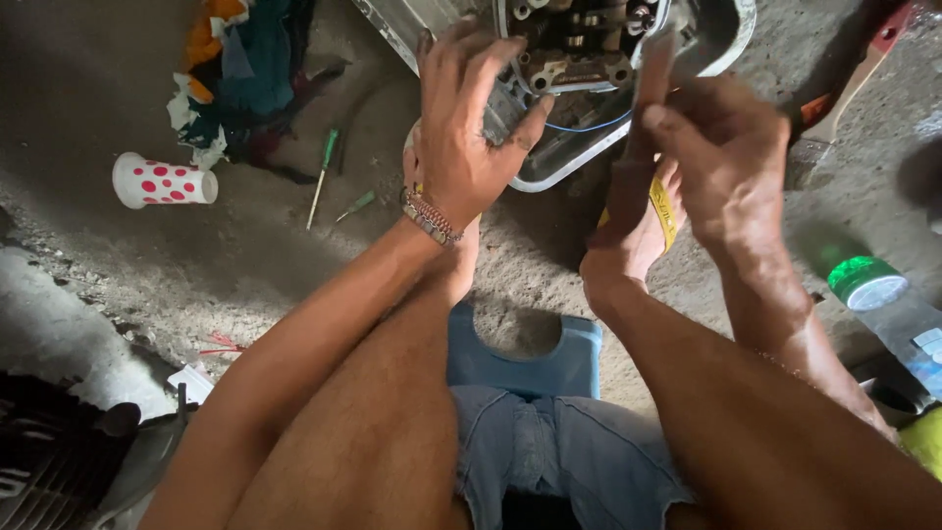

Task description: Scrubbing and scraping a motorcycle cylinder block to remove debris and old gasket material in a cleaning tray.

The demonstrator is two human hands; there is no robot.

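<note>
Metal engine part (579, 59) at twelve o'clock: my left hand (466, 128) lies on it, grip spread; my right hand (721, 157) pinches its edge.

1. Dim, warm light falls from the upper right; the left floor (88, 88) lies in shadow.
2. The right hand (721, 157) is motion-blurred; the left hand (466, 128) is sharper.
3. Wide-angle stretch bends the edges; the bottle (898, 314) looks soft.

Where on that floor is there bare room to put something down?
Bare concrete lies between the spotted cup, the two screwdrivers and the left forearm. It is crowded around the engine part, where the left hand and right hand work.
</note>
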